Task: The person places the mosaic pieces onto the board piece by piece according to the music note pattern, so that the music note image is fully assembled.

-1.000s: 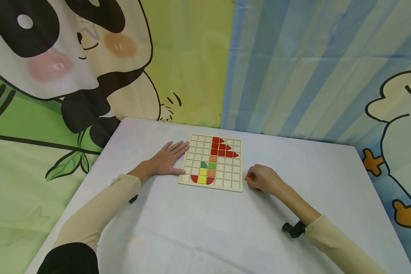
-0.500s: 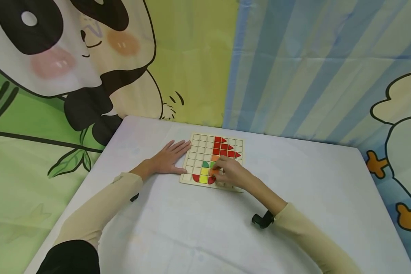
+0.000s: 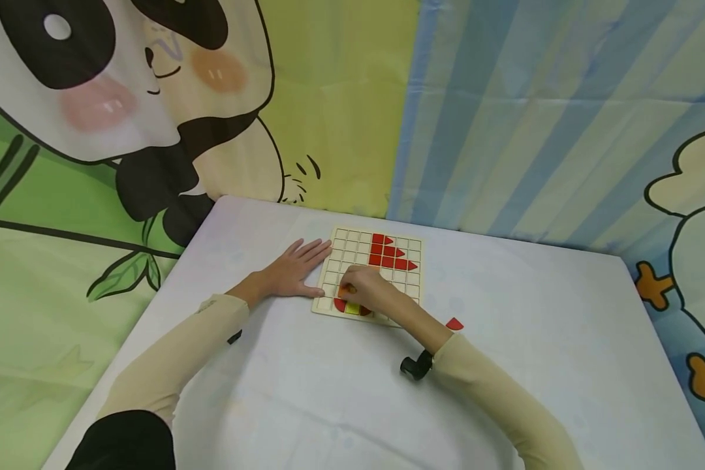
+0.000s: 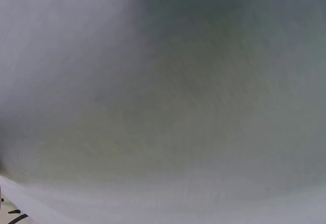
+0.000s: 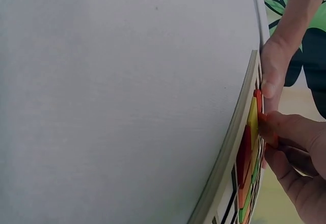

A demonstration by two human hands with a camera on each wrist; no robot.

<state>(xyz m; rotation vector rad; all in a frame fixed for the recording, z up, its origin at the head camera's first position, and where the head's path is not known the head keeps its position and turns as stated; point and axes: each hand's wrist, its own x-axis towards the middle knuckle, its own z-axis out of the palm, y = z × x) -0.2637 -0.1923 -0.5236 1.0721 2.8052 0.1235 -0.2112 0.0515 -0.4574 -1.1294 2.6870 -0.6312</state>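
Note:
A wooden grid board (image 3: 413, 281) lies on the table, with red pieces (image 3: 383, 252) in stepped rows at its far side. My right hand (image 3: 369, 287) pinches a small orange piece (image 3: 343, 292) between thumb and fingertips, over the near left part of the grid. In the right wrist view the orange piece (image 5: 271, 136) shows between the fingers of that hand (image 5: 300, 158), close over the board. A yellow square (image 3: 352, 308) and a red rounded piece (image 3: 340, 305) sit just below it; the hand covers neighbouring pieces. Fingers spread, my left hand (image 3: 290, 269) rests at the board's left edge.
On the white table (image 3: 305, 378), right of the board, lies a loose red fan-shaped piece (image 3: 455, 324). A printed cloth (image 3: 476, 98) hangs behind the table. The left wrist view shows mostly blurred white tabletop (image 4: 163, 132).
My right hand has carried the orange piece leftward from beside the board to over its near left part. The loose red piece has come into view. My left hand stays at the board's edge.

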